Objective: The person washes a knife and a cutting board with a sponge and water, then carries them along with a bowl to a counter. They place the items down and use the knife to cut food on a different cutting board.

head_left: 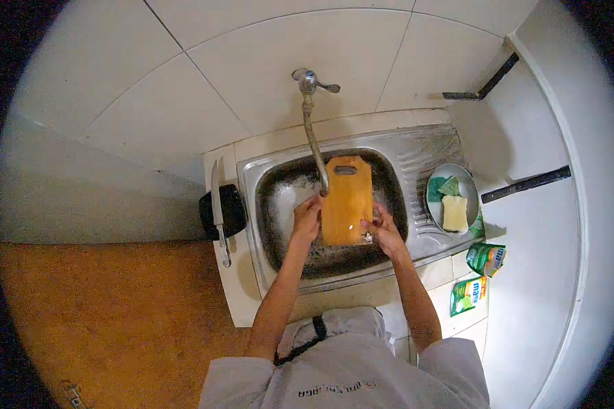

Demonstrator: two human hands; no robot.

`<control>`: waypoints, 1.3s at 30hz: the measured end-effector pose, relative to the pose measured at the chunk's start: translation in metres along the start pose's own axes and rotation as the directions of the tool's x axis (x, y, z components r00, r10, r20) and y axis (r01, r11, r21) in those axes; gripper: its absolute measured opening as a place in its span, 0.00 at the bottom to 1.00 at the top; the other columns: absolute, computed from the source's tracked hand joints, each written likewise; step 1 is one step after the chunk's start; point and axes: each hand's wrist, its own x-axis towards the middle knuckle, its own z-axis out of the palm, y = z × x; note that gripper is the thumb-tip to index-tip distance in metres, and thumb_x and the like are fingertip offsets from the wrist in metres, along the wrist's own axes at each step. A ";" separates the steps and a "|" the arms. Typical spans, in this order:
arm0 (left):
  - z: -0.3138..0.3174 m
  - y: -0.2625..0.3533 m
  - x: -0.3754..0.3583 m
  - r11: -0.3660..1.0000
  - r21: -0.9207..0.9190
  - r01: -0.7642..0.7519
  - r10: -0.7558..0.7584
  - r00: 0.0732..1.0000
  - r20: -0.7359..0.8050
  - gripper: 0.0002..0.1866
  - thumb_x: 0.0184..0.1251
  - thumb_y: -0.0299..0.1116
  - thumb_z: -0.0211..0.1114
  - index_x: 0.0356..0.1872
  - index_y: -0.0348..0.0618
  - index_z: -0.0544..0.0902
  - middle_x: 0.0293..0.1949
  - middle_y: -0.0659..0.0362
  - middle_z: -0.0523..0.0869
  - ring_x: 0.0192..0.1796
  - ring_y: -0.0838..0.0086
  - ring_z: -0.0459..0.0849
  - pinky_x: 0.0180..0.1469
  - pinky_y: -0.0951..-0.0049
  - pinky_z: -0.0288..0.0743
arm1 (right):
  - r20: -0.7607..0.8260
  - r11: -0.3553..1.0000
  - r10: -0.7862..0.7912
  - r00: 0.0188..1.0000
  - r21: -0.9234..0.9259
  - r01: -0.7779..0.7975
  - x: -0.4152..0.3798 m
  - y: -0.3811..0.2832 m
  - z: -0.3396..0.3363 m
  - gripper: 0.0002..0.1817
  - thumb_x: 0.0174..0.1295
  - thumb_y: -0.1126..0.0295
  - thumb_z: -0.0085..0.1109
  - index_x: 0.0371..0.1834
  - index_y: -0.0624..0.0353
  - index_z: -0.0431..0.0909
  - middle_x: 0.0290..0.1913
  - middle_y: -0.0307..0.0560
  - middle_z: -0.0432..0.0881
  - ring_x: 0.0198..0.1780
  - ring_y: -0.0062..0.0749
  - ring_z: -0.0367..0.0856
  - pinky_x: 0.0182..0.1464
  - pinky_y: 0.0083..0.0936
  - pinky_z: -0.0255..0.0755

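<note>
Head view: wooden cutting board (347, 201) held over the steel sink (416, 160), under the spout of the tap (312, 123). Left hand (305, 219) grasps the board's left long edge, fingers curled round it; right hand (385, 230) grasps the lower right corner, fingers wrapped on the edge. Board lies between the two sets of fingers, handle slot at the end away from them, toward the tap. Judgement: rigid, moderately light, not fragile; a wet face would be slippery, so the long edges or the handle slot look the surest places to take hold. Whether water is running cannot be told. Small pale speck on the board just beside the right fingers; identity unclear. Right of the right fingers, on the drainer, a round dish (467, 180) holding a yellow sponge (455, 213) and a green scouring pad (449, 186). Further right and nearer the person, two green sachets (486, 259) on the white tabletop (525, 313). Left of the left fingers, beyond the sink rim, a knife (217, 208) lying across a black object (233, 211), not identifiable.
</note>
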 end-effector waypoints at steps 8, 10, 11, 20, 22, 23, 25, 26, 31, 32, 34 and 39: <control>-0.029 0.013 -0.061 0.982 0.155 0.104 -0.078 0.983 -0.167 0.09 0.64 0.36 0.59 0.42 0.46 0.76 0.35 0.66 0.81 0.33 0.80 0.80 0.29 0.76 0.72 | 0.075 0.936 0.040 0.996 -0.352 -0.011 -0.011 0.016 0.011 0.29 0.53 0.79 0.59 0.59 0.55 0.61 0.43 0.45 0.79 0.42 0.26 0.77 0.44 0.23 0.72; -0.051 0.002 -0.057 0.988 0.089 0.129 -0.120 0.988 -0.102 0.10 0.63 0.36 0.59 0.42 0.47 0.76 0.37 0.65 0.81 0.35 0.79 0.79 0.32 0.74 0.73 | 0.081 0.945 0.055 0.995 -0.325 -0.026 -0.011 0.033 0.009 0.29 0.53 0.80 0.58 0.60 0.55 0.61 0.43 0.45 0.79 0.42 0.25 0.77 0.44 0.23 0.72; -0.063 -0.005 -0.054 0.987 0.026 0.161 -0.160 0.987 -0.030 0.10 0.63 0.36 0.59 0.43 0.47 0.76 0.39 0.65 0.80 0.38 0.78 0.79 0.35 0.72 0.74 | 0.083 0.954 0.069 0.994 -0.298 -0.041 -0.011 0.041 0.005 0.30 0.53 0.80 0.58 0.60 0.55 0.61 0.44 0.45 0.79 0.42 0.25 0.77 0.44 0.23 0.71; -0.072 0.010 -0.087 0.990 0.139 0.010 0.012 0.988 -0.156 0.12 0.64 0.37 0.59 0.44 0.44 0.75 0.40 0.62 0.80 0.40 0.78 0.79 0.39 0.72 0.74 | 0.233 0.962 0.026 0.972 -0.271 0.039 -0.014 0.037 0.034 0.31 0.56 0.78 0.56 0.64 0.59 0.56 0.47 0.44 0.79 0.45 0.23 0.76 0.46 0.22 0.70; -0.068 0.018 -0.092 0.986 0.163 0.014 0.013 0.986 -0.165 0.12 0.63 0.38 0.59 0.44 0.44 0.75 0.39 0.63 0.80 0.39 0.78 0.79 0.39 0.73 0.74 | 0.251 0.958 0.077 0.965 -0.287 -0.002 -0.014 0.032 0.036 0.31 0.57 0.77 0.56 0.64 0.60 0.57 0.47 0.44 0.78 0.45 0.22 0.75 0.46 0.21 0.70; -0.066 0.022 -0.094 0.982 0.188 0.023 0.010 0.985 -0.174 0.12 0.63 0.38 0.60 0.44 0.44 0.75 0.38 0.63 0.80 0.38 0.79 0.79 0.38 0.74 0.74 | 0.265 0.952 0.130 0.956 -0.304 -0.045 -0.014 0.030 0.037 0.30 0.57 0.76 0.55 0.64 0.61 0.57 0.47 0.43 0.78 0.46 0.22 0.75 0.46 0.21 0.70; -0.065 0.026 -0.097 0.982 0.189 0.022 0.010 0.986 -0.169 0.13 0.62 0.38 0.61 0.43 0.44 0.76 0.37 0.64 0.81 0.36 0.79 0.79 0.37 0.75 0.74 | 0.262 0.942 0.129 0.956 -0.334 -0.036 -0.017 0.020 0.046 0.29 0.58 0.75 0.55 0.63 0.61 0.59 0.47 0.43 0.78 0.45 0.21 0.75 0.44 0.21 0.71; -0.064 0.027 -0.098 0.981 0.192 0.023 0.010 0.986 -0.164 0.13 0.61 0.39 0.62 0.43 0.44 0.76 0.35 0.65 0.81 0.35 0.80 0.79 0.37 0.76 0.74 | 0.258 0.932 0.128 0.958 -0.362 -0.027 -0.018 0.017 0.049 0.28 0.58 0.73 0.56 0.63 0.61 0.60 0.46 0.42 0.79 0.44 0.20 0.76 0.42 0.20 0.71; -0.075 0.022 -0.092 0.970 0.238 0.058 -0.021 0.988 -0.155 0.14 0.60 0.39 0.63 0.43 0.44 0.77 0.33 0.65 0.81 0.31 0.82 0.78 0.34 0.78 0.74 | 0.276 0.955 0.208 0.938 -0.265 -0.133 -0.028 0.006 0.048 0.21 0.59 0.71 0.57 0.55 0.61 0.68 0.42 0.38 0.80 0.38 0.17 0.75 0.37 0.17 0.69; -0.075 0.021 -0.091 0.970 0.237 0.060 -0.022 0.987 -0.159 0.15 0.60 0.39 0.63 0.44 0.44 0.77 0.33 0.66 0.81 0.30 0.82 0.78 0.32 0.79 0.73 | 0.289 0.951 0.223 0.931 -0.277 -0.141 -0.030 0.002 0.049 0.18 0.58 0.70 0.57 0.52 0.60 0.71 0.39 0.36 0.80 0.34 0.16 0.74 0.34 0.15 0.68; -0.068 0.021 -0.093 0.967 0.248 0.054 -0.015 0.988 -0.155 0.15 0.60 0.39 0.63 0.45 0.43 0.77 0.32 0.66 0.81 0.29 0.83 0.77 0.31 0.80 0.73 | 0.306 0.955 0.213 0.928 -0.267 -0.131 -0.029 0.008 0.040 0.14 0.58 0.71 0.58 0.47 0.59 0.73 0.37 0.34 0.79 0.32 0.14 0.73 0.32 0.14 0.66; -0.072 0.010 -0.080 0.917 0.397 0.047 -0.013 0.996 -0.087 0.16 0.61 0.39 0.61 0.45 0.40 0.78 0.31 0.66 0.81 0.29 0.85 0.77 0.26 0.83 0.71 | 0.224 0.950 0.246 0.943 -0.246 -0.190 -0.036 -0.004 0.042 0.10 0.57 0.72 0.59 0.42 0.56 0.73 0.30 0.33 0.77 0.27 0.13 0.69 0.27 0.13 0.61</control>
